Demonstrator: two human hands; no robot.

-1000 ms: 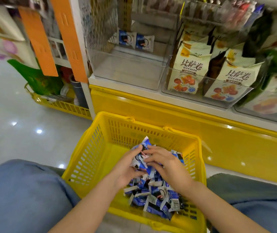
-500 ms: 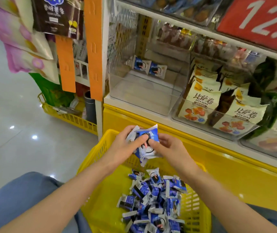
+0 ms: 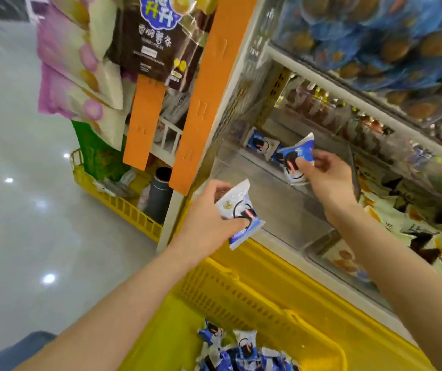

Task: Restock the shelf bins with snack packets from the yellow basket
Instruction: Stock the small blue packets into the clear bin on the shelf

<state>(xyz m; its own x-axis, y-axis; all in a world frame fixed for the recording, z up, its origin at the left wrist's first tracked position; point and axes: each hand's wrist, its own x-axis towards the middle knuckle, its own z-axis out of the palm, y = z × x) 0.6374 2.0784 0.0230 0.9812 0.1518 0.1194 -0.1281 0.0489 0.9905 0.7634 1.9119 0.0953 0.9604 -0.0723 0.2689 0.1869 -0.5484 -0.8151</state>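
Observation:
The yellow basket [image 3: 244,295] sits at the bottom with several blue-and-white snack packets [image 3: 241,352] inside. My left hand [image 3: 209,218] grips blue-and-white packets [image 3: 237,210] just in front of the clear shelf bin [image 3: 276,210]. Farther in, my right hand [image 3: 327,178] pinches another packet [image 3: 296,159] over the bin's interior. Two matching packets [image 3: 258,141] stand at the back of that bin.
A neighbouring bin on the right holds cream-and-orange snack bags [image 3: 407,223]. Blue packs [image 3: 375,41] fill the shelf above. Orange strips [image 3: 209,89] and hanging bags [image 3: 80,62] flank the shelf's left post. Another yellow basket [image 3: 123,202] stands on the glossy floor.
Both hands rose from above the basket to the shelf bin and split apart. The right hand carried one packet into the bin; the left keeps its packets at the bin's front.

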